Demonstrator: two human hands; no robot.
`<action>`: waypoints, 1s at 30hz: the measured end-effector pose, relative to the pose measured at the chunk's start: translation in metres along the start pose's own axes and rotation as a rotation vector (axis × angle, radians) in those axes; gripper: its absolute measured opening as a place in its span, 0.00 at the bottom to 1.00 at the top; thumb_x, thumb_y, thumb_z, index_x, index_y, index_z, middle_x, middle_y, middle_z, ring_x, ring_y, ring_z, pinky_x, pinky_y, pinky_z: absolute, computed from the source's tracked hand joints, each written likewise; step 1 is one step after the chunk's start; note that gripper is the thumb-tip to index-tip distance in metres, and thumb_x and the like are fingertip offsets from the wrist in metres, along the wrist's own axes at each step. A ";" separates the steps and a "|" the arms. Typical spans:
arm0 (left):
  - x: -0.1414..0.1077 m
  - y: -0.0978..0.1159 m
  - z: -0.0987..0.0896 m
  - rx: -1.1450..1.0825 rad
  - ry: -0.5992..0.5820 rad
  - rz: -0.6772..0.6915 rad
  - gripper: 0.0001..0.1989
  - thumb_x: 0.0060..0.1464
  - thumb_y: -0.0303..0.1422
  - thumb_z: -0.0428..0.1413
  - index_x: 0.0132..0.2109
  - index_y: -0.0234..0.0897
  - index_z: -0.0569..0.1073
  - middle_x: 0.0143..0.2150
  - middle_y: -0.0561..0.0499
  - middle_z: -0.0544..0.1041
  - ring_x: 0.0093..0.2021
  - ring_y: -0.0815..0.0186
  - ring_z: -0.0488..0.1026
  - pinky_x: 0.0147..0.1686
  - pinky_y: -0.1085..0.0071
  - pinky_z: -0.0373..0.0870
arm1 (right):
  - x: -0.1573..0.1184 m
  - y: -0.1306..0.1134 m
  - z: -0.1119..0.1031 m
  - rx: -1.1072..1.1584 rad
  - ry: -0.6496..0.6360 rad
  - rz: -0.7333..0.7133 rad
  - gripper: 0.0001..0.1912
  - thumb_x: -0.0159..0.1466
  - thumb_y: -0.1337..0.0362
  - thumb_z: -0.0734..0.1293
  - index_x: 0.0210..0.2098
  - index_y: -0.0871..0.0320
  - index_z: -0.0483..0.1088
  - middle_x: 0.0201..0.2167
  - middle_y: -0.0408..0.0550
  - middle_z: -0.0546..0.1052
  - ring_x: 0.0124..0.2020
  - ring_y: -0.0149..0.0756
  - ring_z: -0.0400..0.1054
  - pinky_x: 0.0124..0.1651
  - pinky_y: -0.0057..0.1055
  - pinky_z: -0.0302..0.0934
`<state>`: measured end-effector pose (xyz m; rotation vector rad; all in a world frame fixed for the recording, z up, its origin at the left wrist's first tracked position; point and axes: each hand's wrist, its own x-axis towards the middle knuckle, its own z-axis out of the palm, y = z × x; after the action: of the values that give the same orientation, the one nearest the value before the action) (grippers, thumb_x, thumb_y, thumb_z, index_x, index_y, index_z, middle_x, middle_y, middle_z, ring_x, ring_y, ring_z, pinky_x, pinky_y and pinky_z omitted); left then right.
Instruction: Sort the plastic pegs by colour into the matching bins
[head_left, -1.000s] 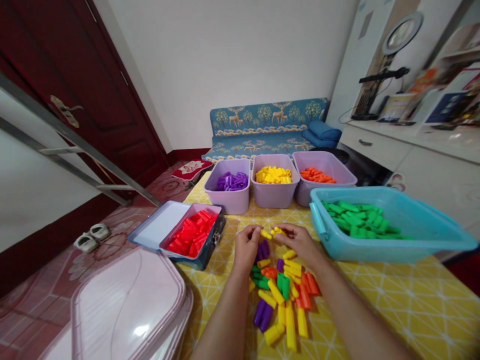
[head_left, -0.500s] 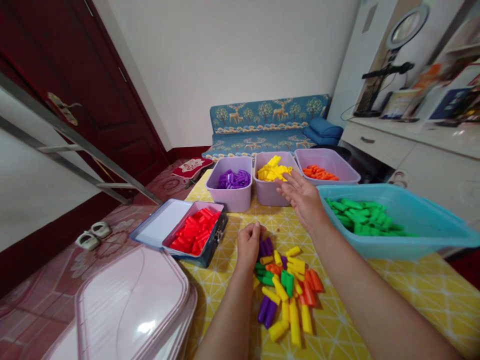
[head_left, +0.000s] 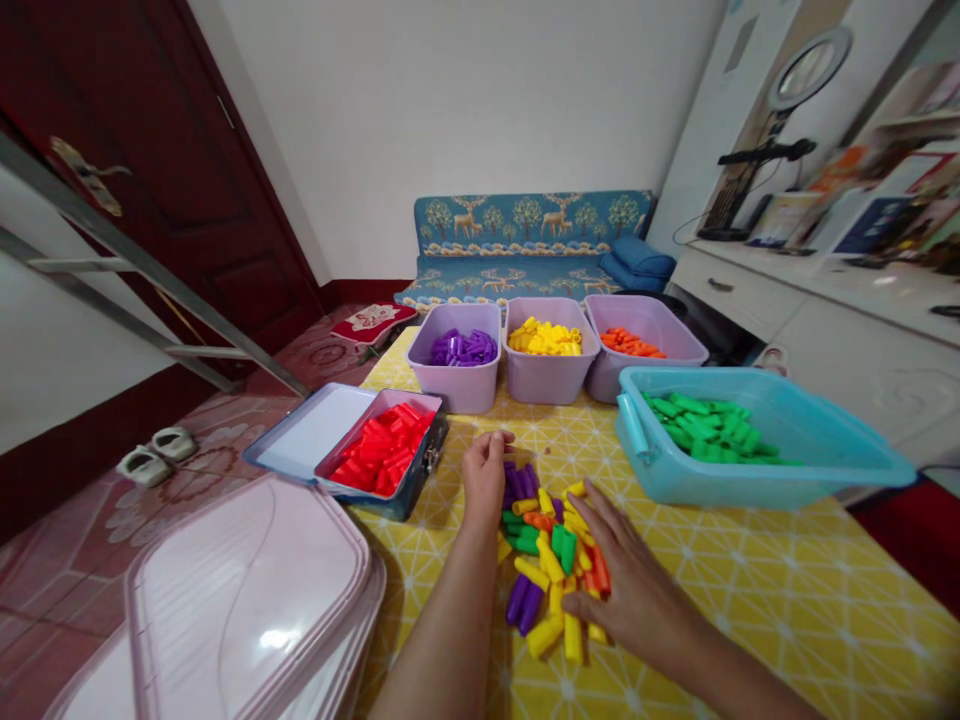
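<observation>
A loose pile of small plastic tubes (head_left: 549,556) in yellow, green, purple, orange and red lies on the table. My right hand (head_left: 626,570) is over the pile's right side, fingers spread and bent down around yellow and orange tubes, holding none that I can see. My left hand (head_left: 484,478) rests at the pile's upper left beside some purple tubes (head_left: 519,482). Its fingers are curled in, and whatever they may hold is hidden. Beyond the hands stand lilac bins of purple tubes (head_left: 465,348), yellow tubes (head_left: 546,337) and orange tubes (head_left: 631,343).
A turquoise tub (head_left: 757,485) with green tubes (head_left: 709,428) stands at the right. On the left, an open case (head_left: 409,497) holds red tubes (head_left: 386,448), near stacked pale lids (head_left: 251,590). The cloth-covered table (head_left: 720,600) is yellow; a ladder (head_left: 172,285) leans beyond it.
My right hand has come back from the yellow bin, down onto the right side of the pile. My left hand stays by the pile with fingers curled. The view has shifted slightly.
</observation>
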<state>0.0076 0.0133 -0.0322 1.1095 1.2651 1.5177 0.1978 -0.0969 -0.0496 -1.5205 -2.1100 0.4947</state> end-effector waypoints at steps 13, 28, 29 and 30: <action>0.002 -0.002 -0.001 -0.014 0.011 0.022 0.18 0.57 0.42 0.49 0.37 0.32 0.76 0.36 0.46 0.78 0.37 0.64 0.74 0.40 0.69 0.68 | 0.114 0.006 -0.004 0.200 0.239 0.072 0.09 0.60 0.66 0.63 0.38 0.59 0.73 0.38 0.51 0.76 0.37 0.37 0.70 0.43 0.33 0.63; 0.002 -0.003 -0.002 0.009 -0.005 0.028 0.17 0.56 0.43 0.50 0.37 0.33 0.76 0.35 0.46 0.78 0.36 0.64 0.74 0.37 0.70 0.68 | 0.074 -0.019 -0.031 -0.033 0.117 0.006 0.06 0.61 0.70 0.58 0.29 0.54 0.62 0.28 0.44 0.71 0.31 0.34 0.65 0.35 0.29 0.58; 0.002 -0.004 -0.001 0.010 -0.006 0.029 0.17 0.56 0.42 0.50 0.37 0.33 0.76 0.35 0.47 0.78 0.36 0.64 0.74 0.37 0.71 0.68 | 0.053 -0.018 -0.042 -0.007 0.153 -0.020 0.07 0.63 0.68 0.57 0.29 0.54 0.61 0.28 0.44 0.70 0.31 0.34 0.65 0.35 0.30 0.58; 0.002 -0.004 -0.001 0.011 -0.008 0.029 0.17 0.56 0.42 0.50 0.37 0.33 0.76 0.35 0.47 0.78 0.36 0.64 0.74 0.36 0.71 0.68 | 0.029 -0.014 -0.056 -0.004 0.183 -0.047 0.07 0.64 0.67 0.57 0.30 0.53 0.61 0.28 0.45 0.70 0.31 0.35 0.65 0.35 0.31 0.59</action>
<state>0.0062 0.0154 -0.0361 1.1446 1.2583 1.5275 0.2116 -0.0736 0.0086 -1.4568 -2.0012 0.3219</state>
